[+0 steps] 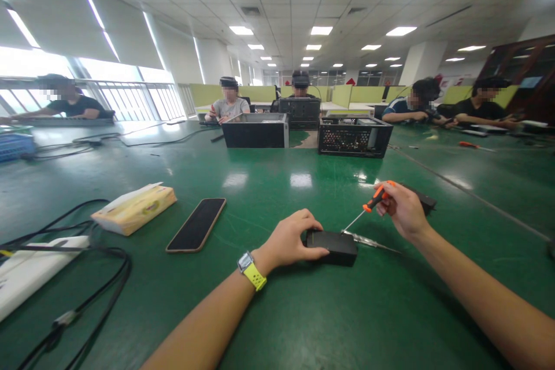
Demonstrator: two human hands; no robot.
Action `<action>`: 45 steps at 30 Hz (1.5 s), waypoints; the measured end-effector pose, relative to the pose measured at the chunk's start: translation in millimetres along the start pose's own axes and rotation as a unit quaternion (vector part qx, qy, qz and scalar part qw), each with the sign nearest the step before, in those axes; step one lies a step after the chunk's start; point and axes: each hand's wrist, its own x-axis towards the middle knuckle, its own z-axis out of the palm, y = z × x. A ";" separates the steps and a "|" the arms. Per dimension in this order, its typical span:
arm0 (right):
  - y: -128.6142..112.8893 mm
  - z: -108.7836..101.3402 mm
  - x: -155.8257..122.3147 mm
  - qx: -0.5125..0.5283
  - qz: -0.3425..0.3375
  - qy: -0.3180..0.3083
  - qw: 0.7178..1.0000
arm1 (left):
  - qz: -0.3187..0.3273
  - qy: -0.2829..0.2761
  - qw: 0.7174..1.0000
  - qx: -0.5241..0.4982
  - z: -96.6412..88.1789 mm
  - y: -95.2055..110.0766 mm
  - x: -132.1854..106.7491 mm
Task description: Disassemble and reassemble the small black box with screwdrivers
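Note:
My left hand (291,238) is closed round the left end of a small black box (335,246) that lies flat on the green table (277,312). My right hand (402,208) pinches the orange handle of a screwdriver (376,198); its thin shaft slants down to the left and its tip touches the box's top right edge. A metal tool, perhaps tweezers (373,241), lies on the table just right of the box. A yellow-strapped watch is on my left wrist.
A phone (197,224) lies face up left of my hand, a tissue pack (134,208) beyond it, and a white power strip with black cables (65,277) at far left. Two open computer cases (255,130) (353,137) stand mid-table. Several people sit at the far side. Another black part (422,199) lies behind my right hand.

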 end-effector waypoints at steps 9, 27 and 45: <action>-3.5 -4.1 2.2 -0.010 -0.018 0.013 1.000 | -0.003 -0.005 1.000 0.002 -0.1 0.0 0.7; -47.8 11.4 -9.7 -0.213 -0.098 -0.081 0.969 | 0.003 0.012 1.000 -0.004 -5.3 4.2 -3.3; -95.5 33.3 18.4 -0.446 -0.129 -0.215 0.859 | 0.005 0.011 1.000 -0.016 -0.8 0.1 0.7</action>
